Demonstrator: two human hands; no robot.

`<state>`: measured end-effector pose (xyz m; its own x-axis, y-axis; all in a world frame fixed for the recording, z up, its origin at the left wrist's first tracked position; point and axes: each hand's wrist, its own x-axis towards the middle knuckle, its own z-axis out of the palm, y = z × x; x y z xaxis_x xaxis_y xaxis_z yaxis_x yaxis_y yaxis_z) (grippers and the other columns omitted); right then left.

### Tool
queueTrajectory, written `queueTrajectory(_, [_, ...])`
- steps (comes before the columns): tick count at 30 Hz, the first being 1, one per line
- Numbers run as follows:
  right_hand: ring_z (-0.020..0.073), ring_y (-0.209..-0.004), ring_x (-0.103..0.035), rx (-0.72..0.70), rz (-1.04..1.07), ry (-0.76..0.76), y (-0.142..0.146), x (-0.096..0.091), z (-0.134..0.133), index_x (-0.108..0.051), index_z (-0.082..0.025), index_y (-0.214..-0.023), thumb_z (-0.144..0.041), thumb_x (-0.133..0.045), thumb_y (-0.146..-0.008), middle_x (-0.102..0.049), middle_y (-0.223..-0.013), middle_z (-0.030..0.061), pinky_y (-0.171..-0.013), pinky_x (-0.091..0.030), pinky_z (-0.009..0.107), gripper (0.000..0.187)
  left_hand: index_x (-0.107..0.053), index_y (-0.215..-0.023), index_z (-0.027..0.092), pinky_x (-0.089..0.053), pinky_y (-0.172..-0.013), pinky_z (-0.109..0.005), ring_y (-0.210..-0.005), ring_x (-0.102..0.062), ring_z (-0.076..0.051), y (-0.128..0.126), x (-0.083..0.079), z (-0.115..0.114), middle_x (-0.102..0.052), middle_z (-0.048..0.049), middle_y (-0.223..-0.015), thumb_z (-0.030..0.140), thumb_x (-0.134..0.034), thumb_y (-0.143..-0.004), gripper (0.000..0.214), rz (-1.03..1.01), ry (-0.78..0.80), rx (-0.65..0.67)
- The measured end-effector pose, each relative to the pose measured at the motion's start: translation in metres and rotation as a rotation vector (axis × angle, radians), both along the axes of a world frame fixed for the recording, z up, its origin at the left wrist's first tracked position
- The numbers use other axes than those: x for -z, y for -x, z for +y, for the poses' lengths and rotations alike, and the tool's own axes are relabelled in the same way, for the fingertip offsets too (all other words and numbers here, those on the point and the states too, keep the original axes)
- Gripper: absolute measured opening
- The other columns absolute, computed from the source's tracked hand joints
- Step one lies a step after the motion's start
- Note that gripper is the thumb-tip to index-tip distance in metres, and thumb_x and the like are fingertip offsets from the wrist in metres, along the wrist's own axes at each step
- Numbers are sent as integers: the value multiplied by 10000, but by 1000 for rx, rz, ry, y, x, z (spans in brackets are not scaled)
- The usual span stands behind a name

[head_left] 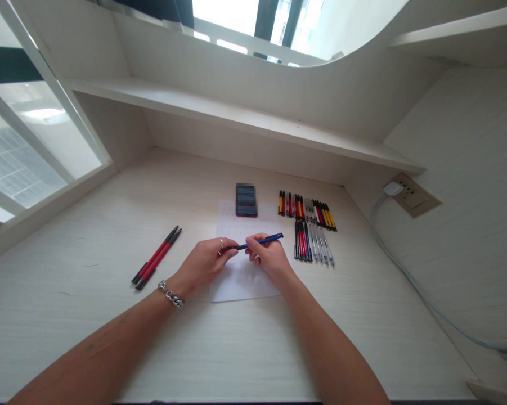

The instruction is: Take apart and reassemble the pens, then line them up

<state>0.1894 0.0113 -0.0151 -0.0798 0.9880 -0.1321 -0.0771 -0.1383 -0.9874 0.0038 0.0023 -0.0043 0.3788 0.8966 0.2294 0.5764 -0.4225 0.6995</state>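
Above a white sheet of paper (247, 284), both hands meet on one blue pen (271, 238) with a black tip end and a black clip end. My left hand (206, 260) pinches its black tip between thumb and fingers. Closed around the blue barrel is my right hand (270, 257), with the clip end sticking out to the right. The pen lies nearly level, tilted slightly up to the right. To the left of my left hand, two red pens (158, 256) with black ends lie side by side on the desk.
Beyond the paper lies a dark phone (246, 201). To the right are a row of short pen parts (307, 210), several red, black and blue pens (303, 242) and clear tubes (322, 246). A white plug (392, 189) and cable (399, 267) run along the right wall under a shelf (253, 121).
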Motion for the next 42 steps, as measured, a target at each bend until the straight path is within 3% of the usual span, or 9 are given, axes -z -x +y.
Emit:
queueTrajectory(4, [98, -468, -517, 263, 139, 10, -20, -7, 9, -551, -195, -848, -620, -645, -687, -624, -651, -2, -382, -305, 202, 465, -667, -990, 218, -467, -670, -257, -736, -626, -160, 2, 3, 2, -709, -16, -857, 339, -506, -892, 224, 26, -3, -46])
queueTrajectory(6, [94, -437, -494, 289, 86, -18, -23, -6, 10, -549, -195, -842, -664, -584, -715, -618, -629, -3, -365, -290, 205, 488, -669, -981, 220, -469, -663, -259, -731, -627, -162, 1, 3, 1, -708, -16, -846, 335, -501, -893, 222, 37, -11, -35])
queueTrajectory(13, [94, -407, -440, -1, -90, -12, -15, 0, 3, -587, -181, -827, -687, -436, -799, -570, -533, -3, -404, -315, 217, 528, -669, -946, 215, -473, -683, -275, -759, -628, -172, 5, 2, 2, -708, -27, -865, 310, -502, -889, 200, 63, -31, -41])
queueTrajectory(23, [133, -617, -529, -474, -464, -108, -43, -32, -12, -722, -192, -887, -350, -546, -818, -689, -731, 31, -569, -397, 237, 246, -655, -933, 210, -489, -706, -274, -770, -613, -154, 9, 5, 8, -680, -36, -917, 262, -543, -874, 137, -58, -89, 7])
queueTrajectory(26, [139, -596, -538, -492, -525, -148, -42, -35, -17, -734, -209, -897, -319, -556, -804, -698, -728, 26, -545, -388, 241, 229, -664, -932, 210, -497, -750, -285, -836, -623, -166, 6, 1, 4, -681, -48, -949, 264, -543, -878, 143, -95, -138, 29])
queueTrajectory(31, [196, -741, -609, -268, -654, -280, -61, -47, -15, -754, -236, -814, -302, -623, -747, -719, -830, 36, -644, -430, 289, 161, -591, -1178, 234, -530, -712, -288, -777, -631, -152, 5, 4, 3, -675, -48, -1030, 313, -600, -837, 350, -94, -63, -30])
queueTrajectory(35, [207, -765, -637, 159, -794, -227, -116, -50, -8, -741, -226, -912, -355, -607, -761, -725, -893, 56, -685, -452, 309, 240, -663, -1029, 222, -519, -690, -282, -714, -623, -145, 7, 12, 5, -685, -40, -947, 321, -588, -835, 230, -11, -15, 26])
queueTrajectory(39, [221, -775, -657, 544, -1011, -104, -181, -31, -9, -725, -172, -990, -376, -605, -743, -728, -877, 97, -703, -461, 313, 343, -666, -1013, 213, -514, -694, -284, -745, -629, -159, 7, 14, 5, -687, -46, -961, 345, -563, -842, 239, 11, 13, 52])
queueTrajectory(42, [241, -789, -663, 620, -1105, 27, -210, -10, -14, -739, -163, -937, -359, -613, -721, -731, -853, 109, -705, -460, 319, 318, -673, -1002, 218, -513, -725, -290, -797, -637, -171, 7, 13, 5, -691, -43, -977, 361, -549, -849, 243, 34, 38, 55])
